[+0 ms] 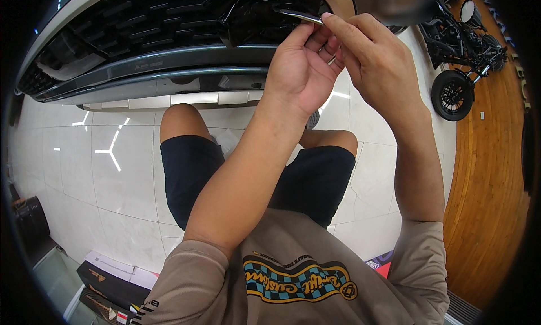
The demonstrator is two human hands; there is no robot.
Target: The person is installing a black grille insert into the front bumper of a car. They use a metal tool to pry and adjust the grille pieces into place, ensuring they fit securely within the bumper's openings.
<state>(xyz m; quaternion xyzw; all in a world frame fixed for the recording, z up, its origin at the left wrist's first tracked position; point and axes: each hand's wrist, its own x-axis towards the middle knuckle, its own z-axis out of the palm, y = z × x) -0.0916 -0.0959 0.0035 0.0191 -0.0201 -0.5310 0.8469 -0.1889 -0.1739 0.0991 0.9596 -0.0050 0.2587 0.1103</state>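
Both my hands are raised in front of a car's front grille (141, 26). Between them is a thin, pointed silver strip (301, 16) whose exact kind I cannot make out. My right hand (375, 54) pinches the strip's near end with thumb and index finger. Below it my left hand (298, 71) shows its palm, with fingers curled and its thumb tip up against the strip. The strip's tip points left, towards a glossy black part (242, 21) of the grille. My right hand hides some of the left fingers.
The car's lower bumper (180, 85) runs just beyond my knees. A black motorcycle (462, 49) stands at the far right, beside a wooden floor (484, 173). A dark box (107, 283) lies at the lower left on the white tiled floor (112, 184).
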